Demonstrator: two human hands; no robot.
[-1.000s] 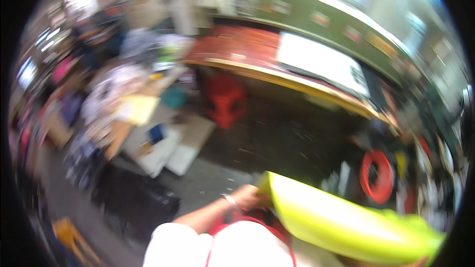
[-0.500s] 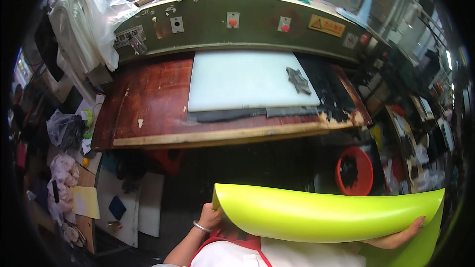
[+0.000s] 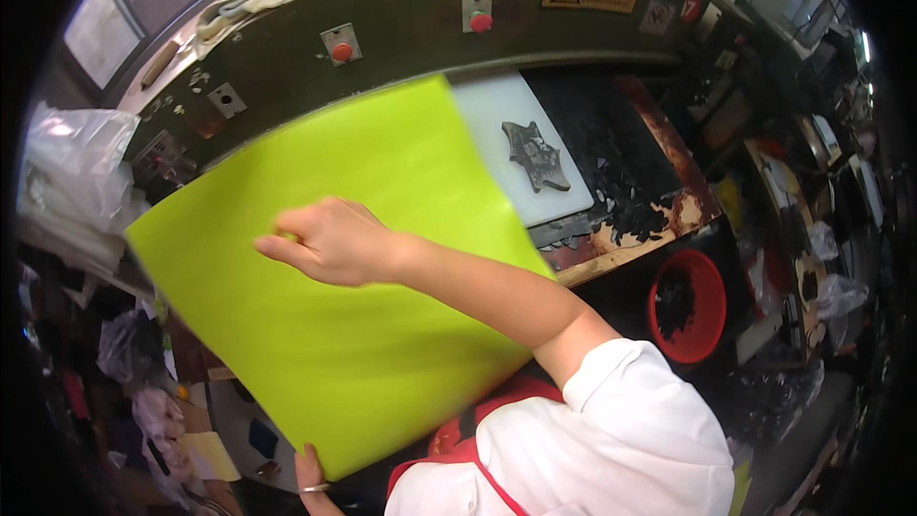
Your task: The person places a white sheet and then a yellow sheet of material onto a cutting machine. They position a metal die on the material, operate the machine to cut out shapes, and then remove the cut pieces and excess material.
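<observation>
A dark green press machine (image 3: 401, 67) with red buttons is seen across the top, with its counter (image 3: 659, 229) below, worn and littered with black scraps. A large lime-green sheet (image 3: 363, 363) is held up tilted in front of the machine and counter, covering most of the left and centre. A white cutting board (image 3: 516, 143) is laid on the counter, partly hidden by the sheet's right edge. A red bucket (image 3: 690, 320) holding black scraps is placed below the counter at right. The right hand (image 3: 325, 241) is pressed flat-curled against the sheet's middle, fingers loosely bent, touching it. The left hand (image 3: 308, 470) is closed on the sheet's bottom corner, mostly hidden. A dark metal cutting die (image 3: 537, 155) is resting on the white board, apart from the sheet.
</observation>
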